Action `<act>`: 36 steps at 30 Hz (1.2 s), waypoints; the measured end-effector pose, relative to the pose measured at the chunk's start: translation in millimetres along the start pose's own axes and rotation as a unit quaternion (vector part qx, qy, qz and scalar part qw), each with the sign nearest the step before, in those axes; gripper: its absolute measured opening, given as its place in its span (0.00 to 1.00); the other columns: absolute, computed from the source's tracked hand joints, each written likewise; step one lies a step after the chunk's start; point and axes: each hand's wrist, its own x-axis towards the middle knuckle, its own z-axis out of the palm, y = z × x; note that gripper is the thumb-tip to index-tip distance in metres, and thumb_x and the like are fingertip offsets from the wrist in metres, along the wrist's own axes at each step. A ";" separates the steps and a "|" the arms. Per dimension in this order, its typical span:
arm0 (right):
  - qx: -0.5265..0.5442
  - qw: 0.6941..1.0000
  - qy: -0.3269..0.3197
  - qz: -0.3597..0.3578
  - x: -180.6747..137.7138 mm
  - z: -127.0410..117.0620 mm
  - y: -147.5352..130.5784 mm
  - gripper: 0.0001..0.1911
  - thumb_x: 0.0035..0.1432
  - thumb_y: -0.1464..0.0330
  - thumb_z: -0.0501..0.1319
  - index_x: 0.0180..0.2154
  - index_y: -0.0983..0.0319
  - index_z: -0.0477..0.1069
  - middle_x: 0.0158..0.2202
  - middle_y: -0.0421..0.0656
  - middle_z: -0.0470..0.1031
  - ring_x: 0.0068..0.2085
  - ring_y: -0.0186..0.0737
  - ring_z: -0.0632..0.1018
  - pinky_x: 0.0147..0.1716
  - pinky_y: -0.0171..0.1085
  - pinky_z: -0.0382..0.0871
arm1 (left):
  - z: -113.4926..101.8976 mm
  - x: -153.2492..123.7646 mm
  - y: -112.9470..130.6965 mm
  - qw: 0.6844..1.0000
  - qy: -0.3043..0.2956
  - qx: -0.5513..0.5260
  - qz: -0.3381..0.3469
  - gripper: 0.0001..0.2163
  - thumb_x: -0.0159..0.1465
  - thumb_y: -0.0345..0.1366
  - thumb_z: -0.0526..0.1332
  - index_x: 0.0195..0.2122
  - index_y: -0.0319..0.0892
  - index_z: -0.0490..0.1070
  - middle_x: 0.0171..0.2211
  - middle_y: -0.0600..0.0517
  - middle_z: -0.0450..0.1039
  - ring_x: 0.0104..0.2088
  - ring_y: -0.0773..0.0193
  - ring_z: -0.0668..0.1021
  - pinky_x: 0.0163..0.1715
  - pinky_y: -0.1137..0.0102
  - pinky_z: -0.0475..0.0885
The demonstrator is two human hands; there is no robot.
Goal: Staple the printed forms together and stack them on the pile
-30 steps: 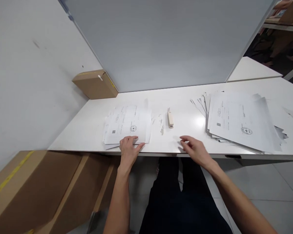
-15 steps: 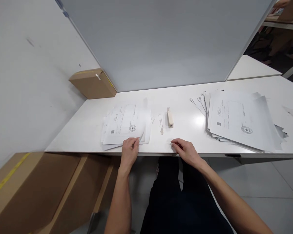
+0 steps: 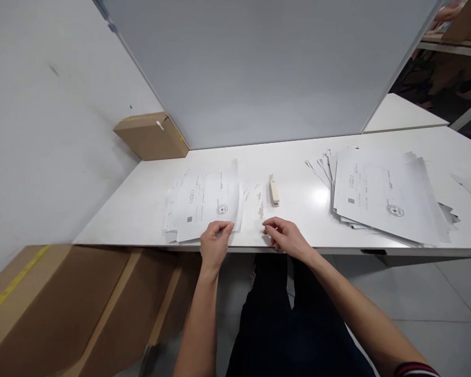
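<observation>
Left side, off the table: large brown cardboard cartons point(image 3: 55, 309) stand on the floor below the table's near-left corner. A small brown cardboard box point(image 3: 151, 136) sits at the far-left corner against the grey partition panel point(image 3: 267, 68).

White table point(image 3: 141, 204), left portion: a small stack of printed white paper sheets point(image 3: 204, 201) lies just inside the near edge, loosely squared. The left hand point(image 3: 215, 242) pinches the near-right corner of the top sheet between thumb and fingers, and that sheet is skewed against the stack beneath.

Recommendation: the grip is on one corner only; in my judgement the sheet should be kept low and flat while it is aligned, so the sheets below are not dragged over the near edge.

Centre: small white paper scraps point(image 3: 259, 201) lie between the stack and a cream-coloured stapler point(image 3: 274, 191), which lies apart from both hands. The right hand point(image 3: 284, 238) rests loosely curled at the near edge, holding nothing, just right of the stack. The scraps could catch under a sliding sheet.

Right portion: a large fanned pile of printed white paper sheets point(image 3: 388, 196) lies well apart and obstructs nothing.
</observation>
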 end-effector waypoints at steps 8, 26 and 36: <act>0.077 0.997 -0.004 0.025 23.0 22.8 4.5 0.11 0.55 0.62 0.55 0.37 0.62 0.67 0.32 0.42 0.72 0.21 0.28 0.72 0.16 0.28 0.67 | -3.1 2.9 -8.5 0.998 0.011 0.056 0.036 0.10 0.59 0.41 0.57 0.30 0.41 0.71 0.28 0.52 0.71 0.33 0.64 0.72 0.36 0.69 0.67; 0.001 1.000 0.003 0.003 19.7 26.2 13.4 0.09 0.57 0.63 0.53 0.34 0.60 0.68 0.23 0.37 0.69 0.20 0.30 0.72 0.19 0.29 0.67 | -14.6 31.6 -19.1 0.922 -0.111 0.318 0.193 0.16 0.51 0.48 0.65 0.36 0.44 0.69 0.38 0.49 0.66 0.41 0.57 0.68 0.42 0.63 0.64; -0.004 1.000 0.001 0.005 19.3 25.7 12.9 0.08 0.57 0.64 0.53 0.32 0.61 0.68 0.22 0.36 0.68 0.20 0.30 0.72 0.19 0.29 0.66 | -19.6 36.6 -16.5 0.963 -0.165 0.178 0.115 0.08 0.61 0.40 0.55 0.29 0.43 0.67 0.30 0.52 0.66 0.33 0.64 0.69 0.34 0.70 0.64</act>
